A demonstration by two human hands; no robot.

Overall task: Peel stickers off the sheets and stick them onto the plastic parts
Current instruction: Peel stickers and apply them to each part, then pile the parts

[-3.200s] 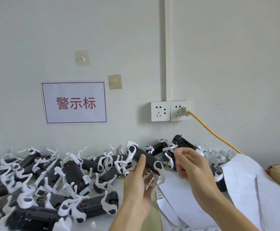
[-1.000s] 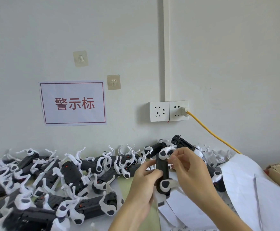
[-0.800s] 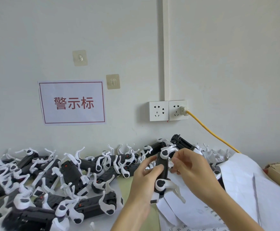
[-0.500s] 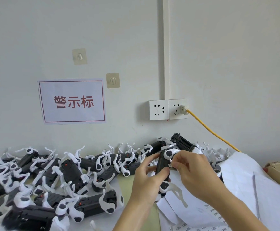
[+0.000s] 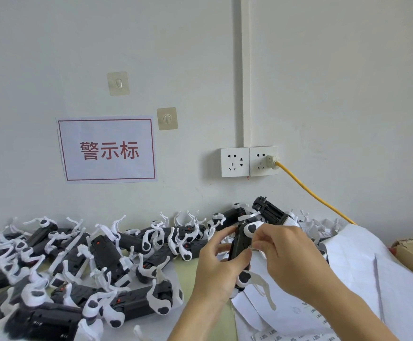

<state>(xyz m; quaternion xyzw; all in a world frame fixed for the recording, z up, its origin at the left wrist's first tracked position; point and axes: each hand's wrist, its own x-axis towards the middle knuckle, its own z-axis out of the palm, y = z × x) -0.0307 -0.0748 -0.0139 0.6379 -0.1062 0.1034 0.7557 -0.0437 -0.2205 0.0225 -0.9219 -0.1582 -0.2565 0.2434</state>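
Matt black plastic parts [image 5: 136, 244] with smooth white clips, thin white paper sheets [image 5: 362, 274], perhaps slightly glossy.

A white paper sign [image 5: 107, 150] taped to the wall [image 5: 323, 94] reads 警示标 in red characters inside a thin red border — small print on the sticker sheets [image 5: 284, 337] at the bottom edge is too tiny to read.

Green table [image 5: 190, 274] under parts [image 5: 82, 262], sheets [image 5: 362, 274]
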